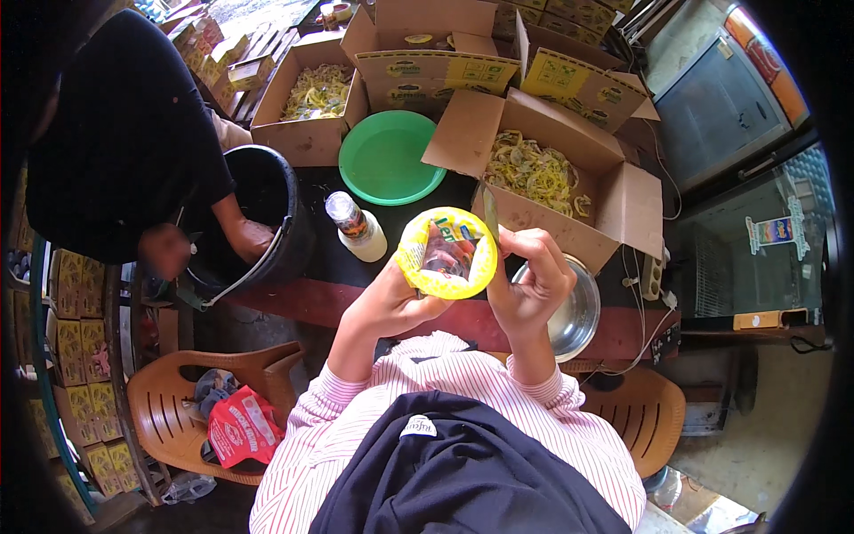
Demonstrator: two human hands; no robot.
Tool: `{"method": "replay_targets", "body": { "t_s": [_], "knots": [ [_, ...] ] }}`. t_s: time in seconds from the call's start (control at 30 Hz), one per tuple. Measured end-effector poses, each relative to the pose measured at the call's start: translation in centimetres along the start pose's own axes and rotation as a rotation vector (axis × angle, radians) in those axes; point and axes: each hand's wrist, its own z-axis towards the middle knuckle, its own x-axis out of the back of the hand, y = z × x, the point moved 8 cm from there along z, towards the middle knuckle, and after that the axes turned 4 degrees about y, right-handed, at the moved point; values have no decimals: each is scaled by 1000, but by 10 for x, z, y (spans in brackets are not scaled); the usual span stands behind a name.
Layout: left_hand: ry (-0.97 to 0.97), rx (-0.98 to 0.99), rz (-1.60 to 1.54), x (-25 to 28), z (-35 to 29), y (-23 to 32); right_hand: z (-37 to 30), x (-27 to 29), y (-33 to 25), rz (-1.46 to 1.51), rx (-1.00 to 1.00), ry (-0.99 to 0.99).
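Observation:
In front of my chest I hold a plastic cup with a yellow printed rim (411,267), its mouth facing up and its clear inside showing through. My left hand (391,303) is closed round the cup's left side and underside. My right hand (535,276) is closed at the cup's right edge, its fingers pinched together. A thin, flat, dull-coloured blade (491,211) sticks up from between those fingers, beside the rim; its handle is hidden. Left of the cup, a clear-capped bottle (354,227) with pale contents stands on the dark table.
Open cardboard boxes hold yellow rings and strips (534,173), (318,92). Between them sits a green basin (391,158). A metal bowl (576,311) stands behind my right hand. At left, another person reaches into a black bucket (289,200). A chair (160,400) carries a red bag (242,427).

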Motion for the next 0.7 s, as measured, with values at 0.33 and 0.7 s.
{"method": "replay_targets", "body": {
  "t_s": [0.33, 0.7],
  "knots": [
    [141, 24, -277, -6, 2, -8, -2, 8, -6, 34, -21, 60],
    [244, -20, -300, -5, -8, -19, -7, 10, -21, -121, 111, 81]
  ]
}}
